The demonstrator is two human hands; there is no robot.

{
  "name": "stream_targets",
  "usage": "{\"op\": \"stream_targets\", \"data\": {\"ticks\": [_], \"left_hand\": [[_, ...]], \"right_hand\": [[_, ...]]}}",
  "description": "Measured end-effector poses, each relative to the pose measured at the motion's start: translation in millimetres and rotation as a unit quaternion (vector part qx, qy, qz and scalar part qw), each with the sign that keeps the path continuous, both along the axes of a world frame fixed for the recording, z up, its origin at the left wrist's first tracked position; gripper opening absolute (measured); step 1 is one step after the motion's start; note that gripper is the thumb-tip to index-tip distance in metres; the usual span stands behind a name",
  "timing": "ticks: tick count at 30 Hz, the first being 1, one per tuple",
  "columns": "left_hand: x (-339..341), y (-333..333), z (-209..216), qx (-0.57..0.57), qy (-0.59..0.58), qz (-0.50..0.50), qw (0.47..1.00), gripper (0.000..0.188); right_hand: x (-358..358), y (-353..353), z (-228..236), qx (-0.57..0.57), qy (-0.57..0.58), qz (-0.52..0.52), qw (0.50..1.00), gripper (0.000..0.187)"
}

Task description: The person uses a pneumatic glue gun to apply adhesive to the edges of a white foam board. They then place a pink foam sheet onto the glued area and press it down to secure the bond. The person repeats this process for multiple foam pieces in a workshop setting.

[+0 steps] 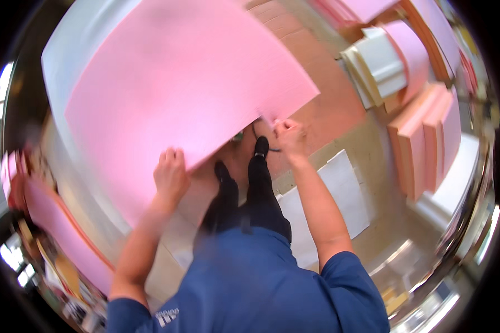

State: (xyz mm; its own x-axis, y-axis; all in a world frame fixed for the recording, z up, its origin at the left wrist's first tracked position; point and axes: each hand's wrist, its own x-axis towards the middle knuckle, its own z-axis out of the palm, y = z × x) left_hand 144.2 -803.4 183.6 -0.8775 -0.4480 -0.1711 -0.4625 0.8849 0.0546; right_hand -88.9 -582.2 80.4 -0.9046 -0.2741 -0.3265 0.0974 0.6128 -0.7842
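Note:
A large pink sheet (166, 83), flat and smooth, spreads across the upper left over a pale white surface. Its near edge runs slantwise in front of my body. At that edge my left hand (172, 171) is closed, fingers curled against the top of the sheet. Farther right, my right hand (290, 135) pinches the sheet's edge, where a small flap (269, 116) of pink stands out of line, slightly blurred. Whether the flap is torn or just bent I cannot tell.
Stacks of pink and orange blocks (422, 139) stand on the right, with white and pink sheets (383, 61) behind them. A white panel (333, 200) lies on the floor by my legs. Reddish-brown sheeting (322, 61) covers floor beyond. A pink slab (66, 227) leans at left.

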Motion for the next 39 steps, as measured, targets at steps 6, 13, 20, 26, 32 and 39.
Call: {"op": "stream_targets", "data": {"ticks": [6, 13, 20, 26, 32, 39], "left_hand": [[-11, -10, -33, 0.005, -0.053, -0.008, 0.999, 0.036], [-14, -16, -25, -0.029, -0.073, -0.023, 0.997, 0.035], [-16, -15, -18, -0.024, -0.062, -0.028, 0.997, 0.033], [-17, -10, -15, -0.022, -0.040, -0.026, 0.999, 0.032], [-19, -10, -7, -0.024, -0.038, -0.025, 0.999, 0.032], [-18, -11, -7, -0.019, -0.049, -0.014, 0.999, 0.033]], "right_hand": [[21, -21, -14, 0.004, 0.051, -0.057, 0.997, 0.042], [41, -14, -17, -0.017, -0.003, -0.098, 0.995, 0.046], [7, -20, -17, -0.029, 0.018, -0.146, 0.989, 0.048], [-25, -21, -17, 0.015, 0.018, -0.157, 0.987, 0.051], [-40, -26, -25, -0.030, 0.103, -0.124, 0.986, 0.044], [-37, -25, -34, -0.027, 0.187, -0.111, 0.976, 0.040]]}}
